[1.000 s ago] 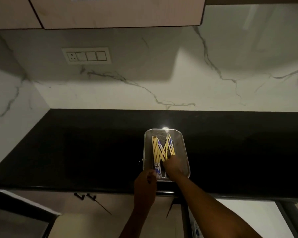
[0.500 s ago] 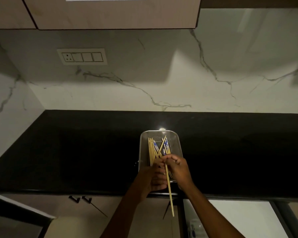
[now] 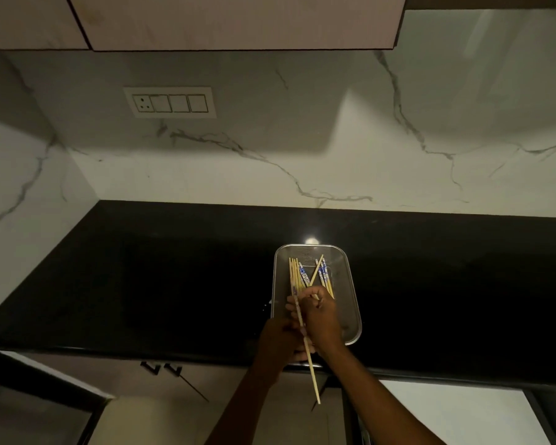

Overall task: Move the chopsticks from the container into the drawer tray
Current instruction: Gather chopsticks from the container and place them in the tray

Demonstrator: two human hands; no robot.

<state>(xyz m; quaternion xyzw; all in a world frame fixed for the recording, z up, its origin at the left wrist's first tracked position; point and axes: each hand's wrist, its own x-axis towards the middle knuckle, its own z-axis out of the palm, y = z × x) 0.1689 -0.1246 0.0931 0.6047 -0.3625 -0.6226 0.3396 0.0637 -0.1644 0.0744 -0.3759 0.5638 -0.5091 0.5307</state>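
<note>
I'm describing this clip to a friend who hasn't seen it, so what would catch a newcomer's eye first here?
First, the left hand and right hand meeting over the rectangular silver mesh container at the near edge of the black countertop, with one long pale wooden chopstick jutting out between them toward the camera. Beyond the hands, more yellow and blue-patterned chopsticks lie crisscrossed in the container.

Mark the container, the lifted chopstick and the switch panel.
container (image 3: 344,284): head view, bare right mesh wall.
lifted chopstick (image 3: 314,379): head view, lower shaft near the tip.
switch panel (image 3: 170,102): head view, middle of the plate.
</note>
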